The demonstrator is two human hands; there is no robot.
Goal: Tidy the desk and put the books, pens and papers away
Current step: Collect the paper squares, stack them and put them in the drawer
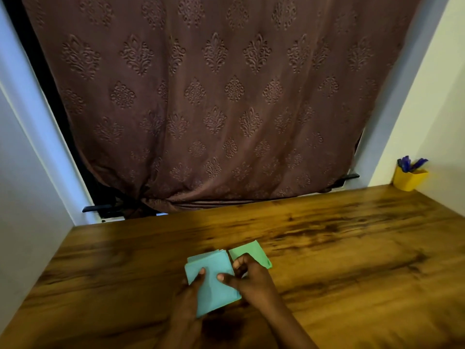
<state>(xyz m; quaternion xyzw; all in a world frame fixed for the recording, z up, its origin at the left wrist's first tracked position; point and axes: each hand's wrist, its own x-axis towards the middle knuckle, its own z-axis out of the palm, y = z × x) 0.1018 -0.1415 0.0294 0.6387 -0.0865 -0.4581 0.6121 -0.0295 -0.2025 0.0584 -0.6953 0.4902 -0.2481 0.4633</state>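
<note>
Hands: left hand (192,289) and right hand (247,278) both grip one blue paper stack (214,285); one green paper (251,253) beside it; one yellow cup (409,178) with perhaps three pens (409,163); no legible writing.

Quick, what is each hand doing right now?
Left hand: closed on the blue paper stack, thumb on top.
Right hand: thumb pressing the same blue stack; its fingers curl at the green paper beside it.

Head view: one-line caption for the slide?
Both hands, left hand and right hand, hold a blue paper stack over a wooden desk; green paper beside it.
</note>
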